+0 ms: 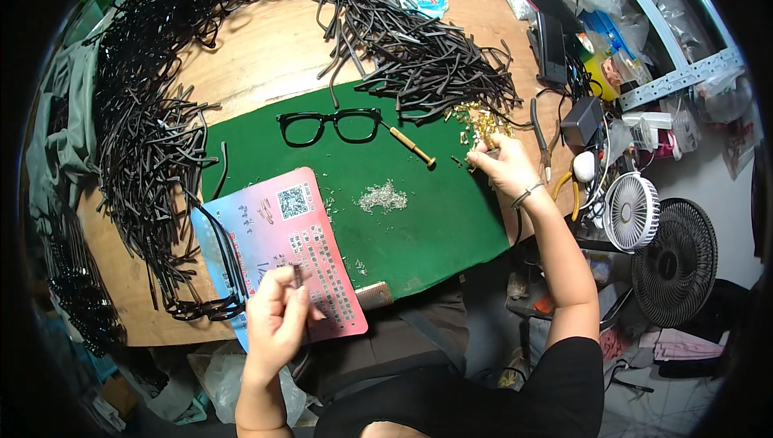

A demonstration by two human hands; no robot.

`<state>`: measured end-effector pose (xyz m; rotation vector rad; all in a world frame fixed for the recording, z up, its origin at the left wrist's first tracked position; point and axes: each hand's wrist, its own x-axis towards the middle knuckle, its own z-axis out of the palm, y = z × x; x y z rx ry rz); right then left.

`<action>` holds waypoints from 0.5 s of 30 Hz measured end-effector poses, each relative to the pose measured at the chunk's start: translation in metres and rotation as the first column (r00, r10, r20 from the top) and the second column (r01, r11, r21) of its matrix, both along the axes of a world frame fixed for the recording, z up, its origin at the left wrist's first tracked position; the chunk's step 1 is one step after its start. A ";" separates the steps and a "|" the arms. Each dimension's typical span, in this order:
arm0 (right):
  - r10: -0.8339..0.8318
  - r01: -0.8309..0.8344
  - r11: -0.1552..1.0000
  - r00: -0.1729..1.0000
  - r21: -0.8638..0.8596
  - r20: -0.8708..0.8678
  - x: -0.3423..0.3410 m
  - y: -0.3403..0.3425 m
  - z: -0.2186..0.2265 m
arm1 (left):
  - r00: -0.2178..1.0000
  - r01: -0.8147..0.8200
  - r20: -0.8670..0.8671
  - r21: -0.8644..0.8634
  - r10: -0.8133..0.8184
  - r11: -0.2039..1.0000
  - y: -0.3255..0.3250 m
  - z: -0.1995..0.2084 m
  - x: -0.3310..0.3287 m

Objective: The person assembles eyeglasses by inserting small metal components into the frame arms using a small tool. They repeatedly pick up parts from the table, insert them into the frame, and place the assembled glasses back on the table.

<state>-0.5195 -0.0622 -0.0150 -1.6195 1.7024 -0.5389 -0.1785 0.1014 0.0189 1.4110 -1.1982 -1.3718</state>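
Observation:
My left hand [278, 317] is closed around a thin black temple arm [299, 281], held upright over the near edge of a pink and blue card [294, 237]. My right hand [501, 166] reaches to the right edge of the green mat [419, 221], its fingertips pinching into a small heap of gold hinges [481, 122]. A black glasses front [330, 126] lies on the mat's far side, with a brass-handled screwdriver [412, 146] just to its right. A little pile of tiny silver screws [382, 196] sits mid-mat.
Heaps of black temple arms [153, 140] ring the wooden table on the left and far side [435, 59]. Assembled black frames [213, 301] lie by the card. Pliers [539, 140], a charger [581, 120], two small fans [632, 211] and clutter crowd the right.

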 end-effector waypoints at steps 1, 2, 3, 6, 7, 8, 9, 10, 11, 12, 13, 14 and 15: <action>0.006 -0.005 1.000 0.999 -0.020 0.036 0.004 0.003 0.006 | 1.000 0.015 -0.002 0.003 -0.015 1.000 0.001 -0.002 -0.004; 0.017 -0.025 0.996 0.996 0.087 0.085 0.010 0.009 0.016 | 0.999 0.008 -0.042 0.106 -0.003 0.994 0.002 -0.004 -0.009; 0.021 -0.048 0.979 0.991 0.196 0.134 0.024 0.019 0.034 | 0.987 -0.016 -0.154 0.168 0.042 0.986 0.005 -0.008 -0.014; 0.124 -0.295 0.888 0.892 0.352 0.435 0.049 0.054 0.060 | 0.937 0.161 -0.340 0.237 -0.074 0.958 0.007 -0.008 -0.024; 0.152 -0.379 0.842 0.850 0.384 0.505 0.065 0.063 0.069 | 0.925 0.198 -0.365 0.231 -0.103 0.953 0.008 -0.011 -0.030; 0.199 -0.469 0.779 0.815 0.416 0.544 0.080 0.070 0.069 | 0.921 0.223 -0.371 0.256 -0.117 0.941 0.010 -0.012 -0.036; 0.305 -0.559 0.755 0.762 0.342 0.572 0.092 0.075 0.063 | 0.911 0.259 -0.386 0.269 -0.142 0.928 0.009 -0.012 -0.043; 0.440 -0.571 0.804 0.759 0.165 0.479 0.105 0.080 0.046 | 0.911 0.251 -0.391 0.263 -0.135 0.932 0.010 -0.014 -0.046; 0.552 -0.585 0.811 0.753 -0.020 0.359 0.113 0.084 0.033 | 0.919 0.187 -0.392 0.310 -0.054 0.932 0.012 -0.012 -0.048; 0.491 -0.552 0.832 0.783 0.061 0.382 0.117 0.083 0.037 | 0.910 0.186 -0.412 0.323 -0.039 0.928 0.013 -0.013 -0.045; 0.537 -0.558 0.827 0.752 -0.065 0.382 0.116 0.080 0.034 | 0.901 0.185 -0.433 0.336 -0.023 0.923 0.013 -0.014 -0.041; 0.558 -0.574 0.815 0.739 -0.080 0.378 0.117 0.081 0.034 | 0.898 0.199 -0.439 0.325 -0.038 0.925 0.013 -0.014 -0.036; 0.584 -0.591 0.800 0.726 -0.106 0.362 0.119 0.079 0.037 | 0.891 0.200 -0.453 0.322 -0.034 0.926 0.012 -0.015 -0.035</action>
